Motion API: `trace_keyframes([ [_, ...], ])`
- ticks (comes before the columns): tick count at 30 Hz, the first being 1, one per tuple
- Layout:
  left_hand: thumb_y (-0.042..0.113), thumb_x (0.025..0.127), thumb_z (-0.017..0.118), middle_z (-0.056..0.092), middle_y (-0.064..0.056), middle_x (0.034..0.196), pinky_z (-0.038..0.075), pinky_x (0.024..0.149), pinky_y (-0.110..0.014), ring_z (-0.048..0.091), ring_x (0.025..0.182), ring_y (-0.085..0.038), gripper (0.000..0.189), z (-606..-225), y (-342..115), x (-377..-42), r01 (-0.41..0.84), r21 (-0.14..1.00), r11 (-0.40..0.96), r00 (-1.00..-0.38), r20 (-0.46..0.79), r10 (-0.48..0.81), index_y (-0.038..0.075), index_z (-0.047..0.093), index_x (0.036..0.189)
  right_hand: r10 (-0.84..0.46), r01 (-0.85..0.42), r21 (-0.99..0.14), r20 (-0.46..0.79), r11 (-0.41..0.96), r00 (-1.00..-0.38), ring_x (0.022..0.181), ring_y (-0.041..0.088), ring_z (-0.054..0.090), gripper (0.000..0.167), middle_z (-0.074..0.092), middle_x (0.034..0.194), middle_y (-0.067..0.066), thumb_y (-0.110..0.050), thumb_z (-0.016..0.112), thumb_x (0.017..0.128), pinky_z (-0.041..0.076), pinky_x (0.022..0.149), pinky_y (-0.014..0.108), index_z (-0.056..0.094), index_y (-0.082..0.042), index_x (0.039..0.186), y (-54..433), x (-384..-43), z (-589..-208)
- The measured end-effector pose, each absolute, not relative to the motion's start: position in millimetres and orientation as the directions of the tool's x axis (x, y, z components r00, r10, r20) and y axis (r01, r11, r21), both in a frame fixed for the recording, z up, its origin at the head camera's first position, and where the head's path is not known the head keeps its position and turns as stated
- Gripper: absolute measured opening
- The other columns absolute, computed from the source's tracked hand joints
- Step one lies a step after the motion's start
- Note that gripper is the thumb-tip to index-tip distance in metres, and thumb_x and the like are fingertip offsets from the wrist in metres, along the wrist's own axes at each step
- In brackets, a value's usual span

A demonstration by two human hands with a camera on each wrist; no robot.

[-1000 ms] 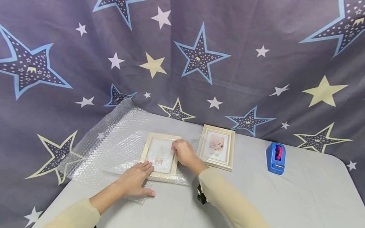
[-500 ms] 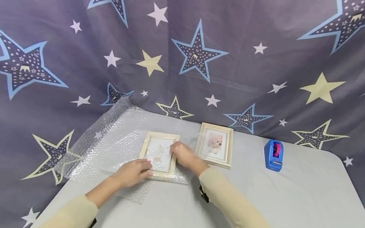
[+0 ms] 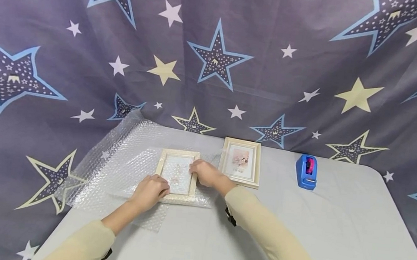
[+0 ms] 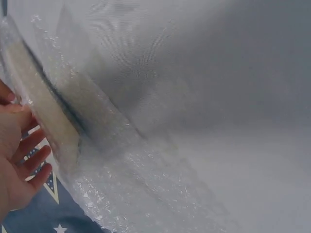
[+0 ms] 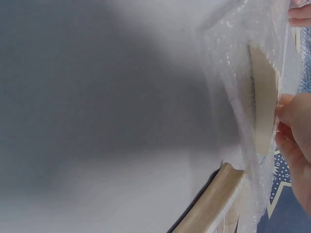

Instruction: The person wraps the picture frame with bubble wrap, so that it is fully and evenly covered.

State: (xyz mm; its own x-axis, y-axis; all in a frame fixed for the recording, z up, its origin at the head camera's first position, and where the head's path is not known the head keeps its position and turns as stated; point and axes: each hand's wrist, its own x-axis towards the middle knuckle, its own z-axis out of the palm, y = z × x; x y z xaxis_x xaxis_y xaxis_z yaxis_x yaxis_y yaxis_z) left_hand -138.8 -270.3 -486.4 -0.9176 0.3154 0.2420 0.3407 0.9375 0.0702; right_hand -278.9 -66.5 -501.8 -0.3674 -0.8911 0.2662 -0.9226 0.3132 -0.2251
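Note:
A cream picture frame lies on a sheet of clear bubble wrap, with a layer of the wrap over its face that blurs the picture. My left hand holds the frame's lower left side, thumb against its edge through the wrap in the left wrist view, other fingers on the far side. On the right side my right hand pinches the frame's edge with the wrap around it. The right wrist view shows this right hand with curled fingers; the frame's side shows through the film.
A second cream picture frame with a pink flower print lies just right of the wrapped one, touched by the wrap's edge. Farther right stands a blue tape dispenser with a pink core. A star-patterned curtain hangs along the table's back edge.
My left hand has drawn back from lying flat on the frame's corner to gripping its left side. Bubbles now blur the picture. The right hand stays at the right edge; the camera view has shifted slightly.

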Motion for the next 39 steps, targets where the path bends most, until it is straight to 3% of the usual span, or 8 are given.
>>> trace_keyframes([
  [5, 0.021, 0.079, 0.077, 0.074, 0.001, 0.084, 0.052, 0.072, -0.031, 0.063, 0.081, -0.016, 0.008, -491.5, -267.5, -141.1, 0.344, -0.012, 0.939, -0.895, 0.3, 0.331, 0.014, 0.073, 0.076, -0.879, -0.897, -0.26, 0.231, 0.356, -0.416, 0.114, 0.031, 0.064, 0.024, 0.07, 0.115, 0.019, 0.006, 0.054, 0.086, 0.047, 0.108, 0.038, 0.071, 0.002, 0.101, -64.6, -271.9, -499.3],
  [8, 0.022, 0.076, 0.078, 0.071, -0.001, 0.087, 0.052, 0.072, -0.03, 0.061, 0.082, -0.016, 0.019, -494.3, -266.2, -141.0, 0.339, -0.04, 0.94, -0.888, 0.316, 0.334, 0.007, 0.07, 0.085, -0.878, -0.893, -0.239, 0.211, 0.381, -0.43, 0.116, 0.03, 0.063, 0.024, 0.07, 0.117, 0.018, 0.005, 0.055, 0.087, 0.046, 0.109, 0.038, 0.072, 0.0, 0.104, -63.1, -268.1, -497.8],
  [12, 0.021, 0.08, 0.075, 0.067, -0.012, 0.113, 0.056, 0.088, -0.039, 0.064, 0.105, -0.026, 0.04, -497.9, -263.9, -139.8, 0.355, -0.029, 0.934, -0.893, 0.287, 0.348, -0.001, 0.063, 0.111, -0.877, -0.893, -0.21, 0.198, 0.398, -0.437, 0.117, 0.028, 0.063, 0.024, 0.07, 0.118, 0.016, 0.003, 0.056, 0.089, 0.046, 0.11, 0.037, 0.072, -0.002, 0.105, -60.3, -264.6, -496.9],
  [16, 0.014, 0.087, 0.067, 0.06, -0.017, 0.133, 0.05, 0.102, -0.046, 0.058, 0.124, -0.032, 0.044, -501.2, -261.6, -137.7, 0.402, 0.031, 0.915, -0.898, 0.207, 0.388, 0.0, 0.058, 0.127, -0.878, -0.892, -0.206, 0.19, 0.402, -0.439, 0.118, 0.028, 0.063, 0.024, 0.07, 0.119, 0.015, 0.003, 0.055, 0.089, 0.045, 0.11, 0.037, 0.072, -0.003, 0.106, -57.4, -262.7, -497.7],
  [20, 0.009, 0.089, 0.062, 0.063, -0.016, 0.129, 0.049, 0.103, -0.045, 0.061, 0.121, -0.031, 0.036, -501.7, -259.4, -137.3, 0.431, 0.118, 0.895, -0.898, 0.155, 0.412, 0.002, 0.062, 0.124, -0.881, -0.888, -0.21, 0.166, 0.408, -0.444, 0.118, 0.028, 0.063, 0.025, 0.069, 0.119, 0.016, 0.003, 0.054, 0.089, 0.046, 0.11, 0.038, 0.072, -0.002, 0.106, -55.4, -259.9, -496.2],
  [24, 0.008, 0.089, 0.063, 0.068, -0.015, 0.121, 0.053, 0.098, -0.044, 0.066, 0.113, -0.031, 0.03, -502.8, -260.2, -141.0, 0.457, 0.155, 0.876, -0.884, 0.194, 0.426, 0.003, 0.067, 0.118, -0.878, -0.877, -0.234, 0.14, 0.421, -0.458, 0.11, 0.027, 0.067, 0.028, 0.072, 0.112, 0.013, 0.009, 0.053, 0.084, 0.051, 0.103, 0.036, 0.072, -0.002, 0.099, -52.4, -257.8, -489.3],
  [32, 0.006, 0.085, 0.067, 0.072, -0.017, 0.111, 0.057, 0.089, -0.044, 0.07, 0.102, -0.033, 0.026, -498.3, -268.5, -148.2, 0.523, 0.153, 0.839, -0.842, 0.247, 0.48, 0.002, 0.071, 0.111, -0.781, -0.782, -0.365, 0.194, 0.504, -0.594, 0.121, 0.034, 0.06, 0.041, 0.065, 0.125, 0.021, 0.01, 0.052, 0.08, 0.046, 0.109, 0.042, 0.064, 0.004, 0.118, -16.0, -259.7, -461.6],
  [39, 0.006, 0.085, 0.068, 0.072, -0.015, 0.11, 0.059, 0.084, -0.042, 0.071, 0.099, -0.031, 0.024, -488.9, -278.3, -153.6, 0.529, 0.099, 0.843, -0.838, 0.222, 0.499, 0.005, 0.072, 0.108, -0.48, -0.572, -0.492, 0.312, 0.656, -0.82, 0.119, 0.036, 0.06, 0.037, 0.064, 0.123, 0.022, -0.001, 0.058, 0.084, 0.048, 0.105, 0.045, 0.062, 0.003, 0.12, 30.3, -264.6, -450.7],
])
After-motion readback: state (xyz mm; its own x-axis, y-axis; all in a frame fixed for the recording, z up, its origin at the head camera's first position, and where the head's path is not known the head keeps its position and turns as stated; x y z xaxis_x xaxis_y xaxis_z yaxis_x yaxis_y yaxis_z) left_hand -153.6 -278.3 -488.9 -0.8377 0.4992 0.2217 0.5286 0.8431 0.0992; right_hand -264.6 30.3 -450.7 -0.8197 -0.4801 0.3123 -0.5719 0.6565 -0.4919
